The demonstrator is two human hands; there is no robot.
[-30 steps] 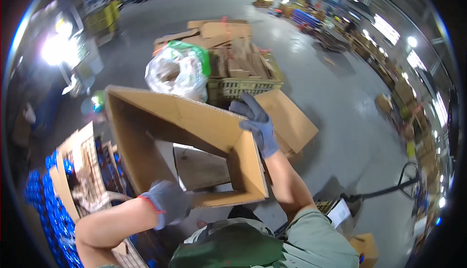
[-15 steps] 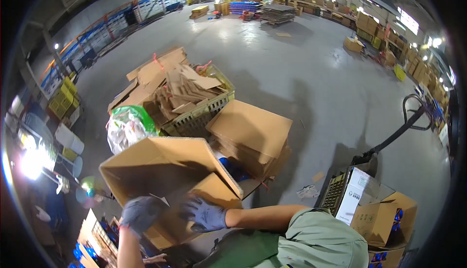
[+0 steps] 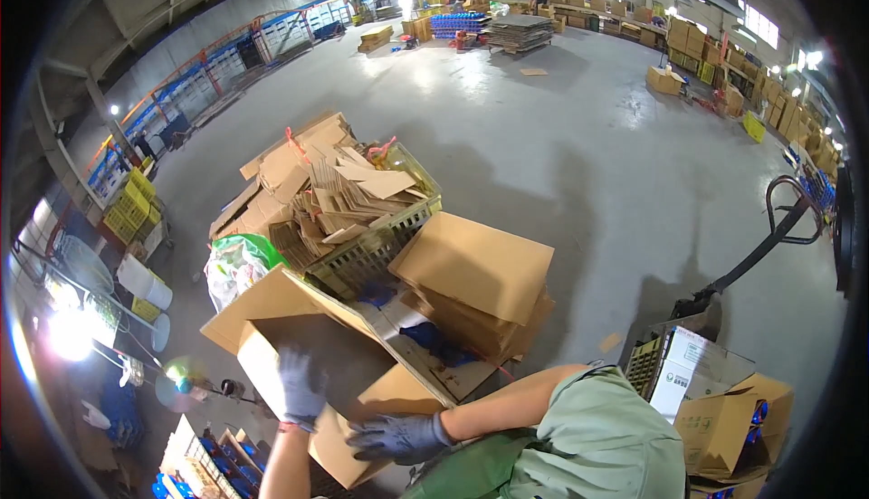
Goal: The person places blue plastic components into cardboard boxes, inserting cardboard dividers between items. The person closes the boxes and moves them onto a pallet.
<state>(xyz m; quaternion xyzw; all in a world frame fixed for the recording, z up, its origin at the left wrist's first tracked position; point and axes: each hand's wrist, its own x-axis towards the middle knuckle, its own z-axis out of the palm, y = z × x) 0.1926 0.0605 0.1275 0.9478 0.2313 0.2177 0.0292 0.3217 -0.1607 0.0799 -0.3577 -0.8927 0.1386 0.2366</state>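
Grey-gloved, laid right hand (image 3: 400,437) with fingers spread against near side of open, angular cardboard box (image 3: 358,359), near left; held left hand (image 3: 303,389) over its left side, too blurred to tell grip. Compared with half a second earlier, exposed more crumpled blue material (image 3: 439,344) beyond box, beside smooth, flat-topped cardboard stack (image 3: 475,266).

A glossy grey floor (image 3: 489,114) stretches to a grey wall (image 3: 237,27) at left and bright windows (image 3: 759,27) at upper right.

The right gloved fingers (image 3: 367,437) touch an open cardboard box (image 3: 398,392).
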